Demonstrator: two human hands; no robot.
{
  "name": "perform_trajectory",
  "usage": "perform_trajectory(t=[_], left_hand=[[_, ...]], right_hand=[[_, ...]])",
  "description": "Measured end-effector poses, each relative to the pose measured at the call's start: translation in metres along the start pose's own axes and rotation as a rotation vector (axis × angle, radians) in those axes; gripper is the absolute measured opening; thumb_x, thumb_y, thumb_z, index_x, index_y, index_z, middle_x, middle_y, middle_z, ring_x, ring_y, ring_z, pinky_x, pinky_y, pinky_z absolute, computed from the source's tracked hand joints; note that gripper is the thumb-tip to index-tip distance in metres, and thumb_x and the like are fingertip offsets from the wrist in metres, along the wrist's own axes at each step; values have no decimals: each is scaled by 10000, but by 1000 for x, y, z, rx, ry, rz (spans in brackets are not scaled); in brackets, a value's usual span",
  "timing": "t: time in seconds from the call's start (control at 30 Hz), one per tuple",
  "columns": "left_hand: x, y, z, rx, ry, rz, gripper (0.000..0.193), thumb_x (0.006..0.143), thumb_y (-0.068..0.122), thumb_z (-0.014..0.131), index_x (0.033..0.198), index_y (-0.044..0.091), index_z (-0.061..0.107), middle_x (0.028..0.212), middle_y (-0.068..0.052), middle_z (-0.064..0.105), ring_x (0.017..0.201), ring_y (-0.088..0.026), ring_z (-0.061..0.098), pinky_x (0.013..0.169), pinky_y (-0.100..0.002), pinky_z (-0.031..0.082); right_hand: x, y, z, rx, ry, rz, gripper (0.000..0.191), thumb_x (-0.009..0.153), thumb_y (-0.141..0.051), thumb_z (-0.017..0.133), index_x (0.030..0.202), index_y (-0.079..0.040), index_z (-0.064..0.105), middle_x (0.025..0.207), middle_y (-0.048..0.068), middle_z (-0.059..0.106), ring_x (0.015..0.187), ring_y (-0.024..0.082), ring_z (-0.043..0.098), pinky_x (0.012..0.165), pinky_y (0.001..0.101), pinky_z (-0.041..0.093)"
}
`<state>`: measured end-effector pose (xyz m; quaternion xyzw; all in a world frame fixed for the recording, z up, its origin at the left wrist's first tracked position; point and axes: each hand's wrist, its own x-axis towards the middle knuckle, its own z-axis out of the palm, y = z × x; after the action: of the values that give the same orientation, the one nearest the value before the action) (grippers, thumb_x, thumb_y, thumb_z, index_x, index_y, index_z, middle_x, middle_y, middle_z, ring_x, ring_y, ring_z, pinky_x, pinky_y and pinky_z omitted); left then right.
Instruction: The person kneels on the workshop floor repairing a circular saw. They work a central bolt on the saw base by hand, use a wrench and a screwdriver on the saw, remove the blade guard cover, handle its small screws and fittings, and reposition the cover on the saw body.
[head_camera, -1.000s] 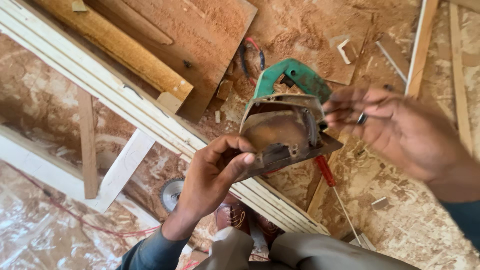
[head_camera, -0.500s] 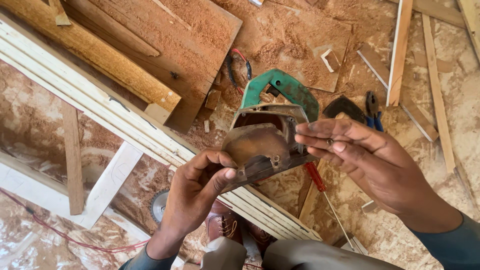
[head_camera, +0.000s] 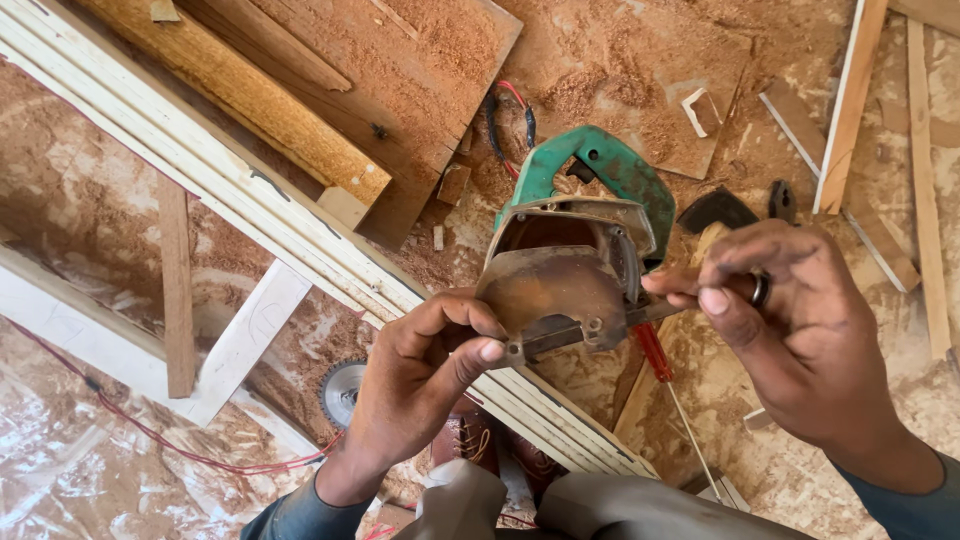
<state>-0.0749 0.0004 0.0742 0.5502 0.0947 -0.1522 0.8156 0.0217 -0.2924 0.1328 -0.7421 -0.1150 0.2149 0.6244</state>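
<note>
A green-handled circular saw (head_camera: 585, 235) with a rusty brown blade guard is held up over the sawdust-covered floor. My left hand (head_camera: 425, 375) grips the lower left edge of its guard between thumb and fingers. My right hand (head_camera: 790, 335), a ring on one finger, pinches a small dark tool against the guard's right side. Below that spot lies a red-handled screwdriver (head_camera: 655, 350), partly hidden by the saw.
A stack of long white boards (head_camera: 250, 210) runs diagonally under my hands. A loose toothed saw blade (head_camera: 342, 392) lies beside it. A sawdust-covered plank (head_camera: 400, 90), thin wood strips (head_camera: 850, 110), pliers (head_camera: 782, 200) and a red cord (head_camera: 200, 455) lie around.
My right hand has closed from flat, spread fingers to a pinch at the guard's right edge. The saw sits a little lower and more centred in view.
</note>
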Motion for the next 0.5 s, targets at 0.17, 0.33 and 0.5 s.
perform_trajectory(t=[0.17,0.33,0.5], left_hand=[[-2,-1,2,6,-13,15,144,998,147,695,1069,26,659,964,-30,690,916,-85,662,790,-257,555],[-4,1,0,71,-17,81,146,1007,156,705,1059,25,665,958,-30,674,890,-89,631,783,-257,539],[-5,0,0,-11,-36,97,141,1012,152,701,1066,29,659,977,-35,672,921,-102,649,826,-274,557]], right_hand=[[-9,8,-6,-25,14,8,171,966,55,634,1092,-32,558,1032,122,678,1157,299,753,963,439,606],[-16,16,-6,-1,50,-60,181,926,53,710,1070,-20,628,1004,130,724,1030,237,759,970,419,620],[-19,17,-2,67,79,-47,203,872,38,738,1039,-31,644,1047,128,707,1007,218,762,886,382,635]])
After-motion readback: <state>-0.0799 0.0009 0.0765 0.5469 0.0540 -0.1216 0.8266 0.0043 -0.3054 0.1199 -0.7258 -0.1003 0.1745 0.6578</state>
